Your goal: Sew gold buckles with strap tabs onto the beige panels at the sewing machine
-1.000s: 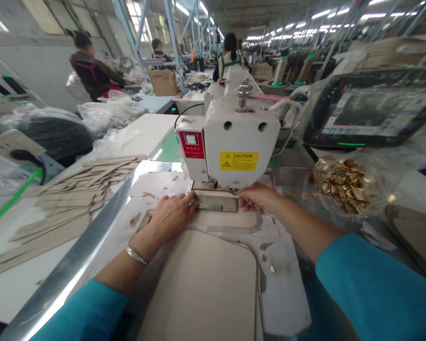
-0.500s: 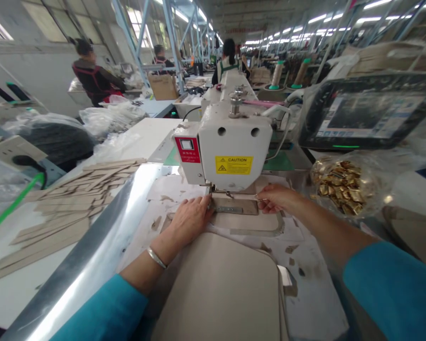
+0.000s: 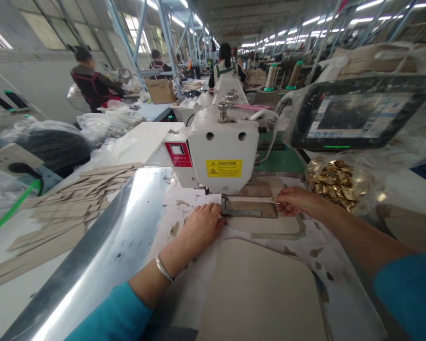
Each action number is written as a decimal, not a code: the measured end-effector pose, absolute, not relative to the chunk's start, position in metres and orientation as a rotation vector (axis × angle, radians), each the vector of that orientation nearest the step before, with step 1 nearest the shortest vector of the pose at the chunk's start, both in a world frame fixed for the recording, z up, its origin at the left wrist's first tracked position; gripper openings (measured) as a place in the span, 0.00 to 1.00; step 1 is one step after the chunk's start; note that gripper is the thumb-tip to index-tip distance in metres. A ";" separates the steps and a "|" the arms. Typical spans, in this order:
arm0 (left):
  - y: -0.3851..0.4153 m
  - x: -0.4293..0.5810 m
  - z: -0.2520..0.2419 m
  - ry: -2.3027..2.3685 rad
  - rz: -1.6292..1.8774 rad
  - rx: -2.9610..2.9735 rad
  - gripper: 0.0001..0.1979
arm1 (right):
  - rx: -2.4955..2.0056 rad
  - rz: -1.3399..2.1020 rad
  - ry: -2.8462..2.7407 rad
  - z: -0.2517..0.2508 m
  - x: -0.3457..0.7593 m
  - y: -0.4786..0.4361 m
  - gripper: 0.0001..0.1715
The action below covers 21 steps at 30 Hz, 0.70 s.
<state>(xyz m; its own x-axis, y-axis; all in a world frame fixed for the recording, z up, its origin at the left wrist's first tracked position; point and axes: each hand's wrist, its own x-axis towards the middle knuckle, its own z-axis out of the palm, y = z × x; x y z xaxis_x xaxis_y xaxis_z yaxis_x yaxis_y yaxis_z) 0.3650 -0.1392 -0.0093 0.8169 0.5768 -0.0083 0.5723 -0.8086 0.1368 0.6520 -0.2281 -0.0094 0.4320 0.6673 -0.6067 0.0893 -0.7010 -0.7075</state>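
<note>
My left hand [image 3: 203,223] lies on the sewing machine bed, fingers stretched forward and fingertips against the left end of a metal clamp [image 3: 241,212]. Under that clamp is a brown strip [image 3: 266,207], lying over a beige panel [image 3: 270,226] with rounded corners. At the strip's right end, my right hand [image 3: 296,201] is closed in a pinch on a thin metal pin-like tool [image 3: 276,200]; its exact kind is unclear. Just behind the clamp stands the white sewing machine head [image 3: 222,147]. Closer to me lies a stack of beige panels [image 3: 262,289].
Many beige strips [image 3: 57,227] lie on the left table beside a shiny metal plate [image 3: 102,251]. A plastic bag of gold metal pieces [image 3: 335,184] sits at the right, below a control screen [image 3: 358,113]. Co-workers [image 3: 92,78] are farther back.
The clamp, strip and panel have shifted right relative to the machine head, and both my hands have moved right with them. The view has turned slightly.
</note>
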 end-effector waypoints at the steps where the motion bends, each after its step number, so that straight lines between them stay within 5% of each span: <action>1: -0.142 0.366 -0.007 0.894 0.044 2.888 0.09 | -2.095 1.254 -0.636 -0.009 0.653 -0.229 0.06; 11: -0.188 0.365 0.017 0.425 -0.049 2.776 0.15 | -2.080 1.227 -0.646 -0.011 0.652 -0.231 0.08; 14: -0.197 0.363 0.016 0.397 -0.091 2.789 0.23 | -2.078 1.266 -0.643 -0.008 0.649 -0.235 0.06; 21: -0.200 0.368 0.020 0.445 -0.228 2.767 0.23 | -2.124 1.132 -0.724 0.002 0.637 -0.241 0.09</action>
